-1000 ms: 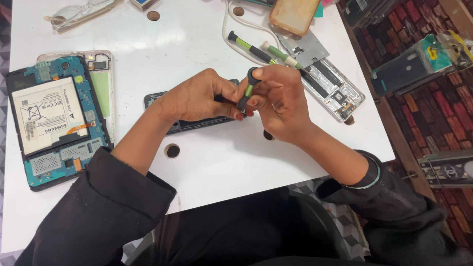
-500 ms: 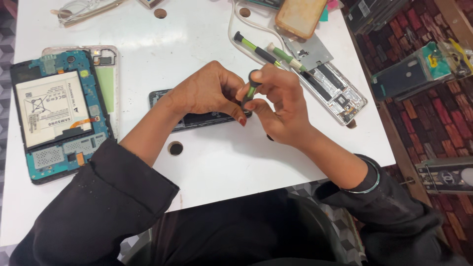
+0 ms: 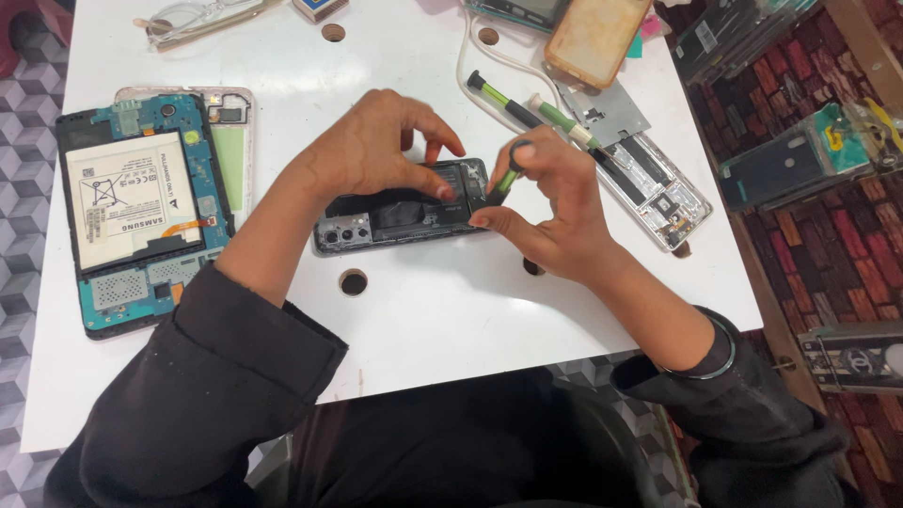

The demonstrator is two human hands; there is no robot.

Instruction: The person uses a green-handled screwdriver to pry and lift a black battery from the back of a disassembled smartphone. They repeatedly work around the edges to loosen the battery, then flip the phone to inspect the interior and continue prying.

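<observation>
At centre of the frame, on the white table [image 3: 583, 310]: a dark, opened smartphone with its back cover removed [image 3: 404, 214], inner parts and camera lenses visible, long axis running left to right, nearly parallel to the table's near edge. At its right end, a short screwdriver with green and black handle [image 3: 503, 181], tilted, tip down at the right end of the phone, cap up toward the upper right. Right hand [image 3: 550, 212] grasping this screwdriver in a pinch, one fingertip resting on the top cap, thumb stretched low beside the phone's right edge. Left hand [image 3: 376, 150] arched above the middle of the phone, fingertips touching its upper right part, close to the tool tip, holding nothing closed, only pressing down. So both hands directly on the phone, right one at the end, left one over the middle, almost meeting. Further out, upper right of centre: two more green and black screwdrivers [image 3: 527, 105] lying diagonally, beside a grey metal plate [image 3: 607, 113] and another opened phone frame [image 3: 658, 193]. Above them an orange-brown phone case [image 3: 597, 38]. At left side of the frame, a disassembled tablet with blue circuit board and white battery [image 3: 136, 212]. In upper left, a pair of clear glasses [image 3: 198, 14]. Round holes in the table [image 3: 353, 281] near the phone.
</observation>
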